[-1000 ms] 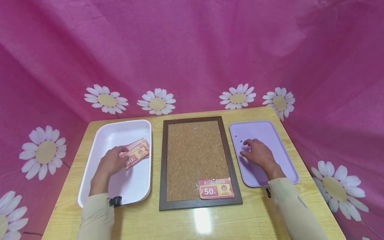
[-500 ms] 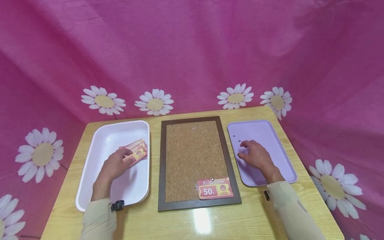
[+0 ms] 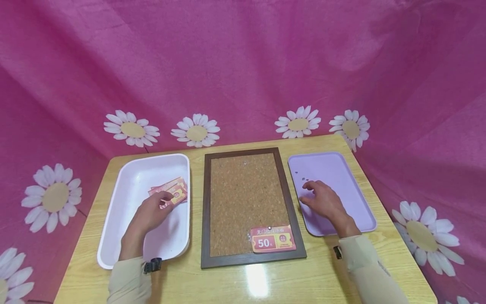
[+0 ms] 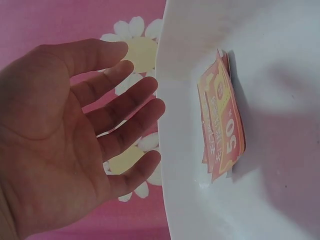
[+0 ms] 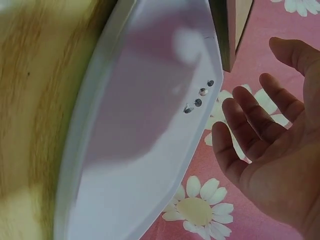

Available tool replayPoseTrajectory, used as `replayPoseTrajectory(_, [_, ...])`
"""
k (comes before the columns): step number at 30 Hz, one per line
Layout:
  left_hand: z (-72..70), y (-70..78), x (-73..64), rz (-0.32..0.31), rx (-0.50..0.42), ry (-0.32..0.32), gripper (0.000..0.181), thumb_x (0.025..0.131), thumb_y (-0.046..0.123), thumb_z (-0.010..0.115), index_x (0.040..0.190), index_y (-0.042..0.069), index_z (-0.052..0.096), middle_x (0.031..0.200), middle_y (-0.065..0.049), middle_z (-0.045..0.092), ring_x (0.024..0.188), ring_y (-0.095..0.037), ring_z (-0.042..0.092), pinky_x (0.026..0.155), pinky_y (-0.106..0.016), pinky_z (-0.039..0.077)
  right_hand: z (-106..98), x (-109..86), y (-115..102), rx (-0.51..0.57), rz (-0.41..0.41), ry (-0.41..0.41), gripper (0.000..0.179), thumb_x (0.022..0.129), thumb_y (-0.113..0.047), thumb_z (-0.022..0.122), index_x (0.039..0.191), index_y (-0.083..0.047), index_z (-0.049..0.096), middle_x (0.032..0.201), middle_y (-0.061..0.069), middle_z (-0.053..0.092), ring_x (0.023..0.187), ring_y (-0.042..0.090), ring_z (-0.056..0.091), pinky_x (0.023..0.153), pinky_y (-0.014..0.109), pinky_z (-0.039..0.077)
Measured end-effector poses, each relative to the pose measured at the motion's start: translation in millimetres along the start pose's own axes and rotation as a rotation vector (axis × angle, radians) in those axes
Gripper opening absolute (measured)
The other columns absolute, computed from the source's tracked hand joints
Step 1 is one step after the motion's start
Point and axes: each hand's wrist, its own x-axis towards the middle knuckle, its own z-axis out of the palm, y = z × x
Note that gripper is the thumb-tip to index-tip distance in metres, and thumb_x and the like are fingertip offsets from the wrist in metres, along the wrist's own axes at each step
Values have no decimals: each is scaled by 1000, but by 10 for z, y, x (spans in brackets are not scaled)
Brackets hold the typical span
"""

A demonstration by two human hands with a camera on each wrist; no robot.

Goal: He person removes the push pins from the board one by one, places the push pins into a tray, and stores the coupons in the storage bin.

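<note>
My left hand [image 3: 151, 214] hovers over the white basin [image 3: 127, 185], fingers loosely bent with nothing in them. Beneath its fingertips, in the head view, several pink-and-yellow coupons [image 3: 178, 191] lie overlapped at the basin's right side. The left wrist view shows the coupons [image 4: 222, 120] apart from the spread fingers [image 4: 135, 130]. Over the lilac tray [image 3: 343, 169] is my right hand [image 3: 323, 202], thumb and fingers parted and holding nothing. Several small metal thumbtacks [image 5: 198, 102] rest on the tray, partly hidden by that hand in the head view.
Between the basin and tray lies a brown-framed corkboard [image 3: 247, 198]. A coupon [image 3: 264, 243] is fixed at its lower right corner by a thumbtack [image 3: 270, 228]. Pink flowered cloth [image 3: 243, 76] surrounds the wooden table [image 3: 212, 287] at the back and sides.
My left hand has moved slightly right and toward me, over the coupons. My right hand has come slightly nearer to me above the tray. The coupons and corkboard have stayed put.
</note>
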Motion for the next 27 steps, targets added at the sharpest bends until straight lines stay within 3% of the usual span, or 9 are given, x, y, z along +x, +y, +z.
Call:
replayPoseTrajectory(13, [105,61,-12,43,-45,16,36,91,19,60,121,0,58,119,-20,64,110,-39,60,93,-53,46,12,-63,-92,101,-17,-1,40,82,-33,70,115,-9,63,113,12,66,104,32,63,84,49,49])
replayPoseTrajectory(19, [159,138,-88,41,-54,22,36,91,19,61,123,2,58,120,-21,63,111,-38,60,94,-54,45,34,-116,-147,116,-6,-4,40,83,-31,71,115,-10,63,114,11,67,105,32,63,86,50,49])
replayPoseTrajectory(27, [266,261,-155,88,-55,74,34,89,17,64,120,3,61,115,-17,66,107,-35,61,91,-52,47,76,-120,-191,122,11,-7,42,82,-32,72,117,-11,63,114,9,67,105,31,63,87,49,50])
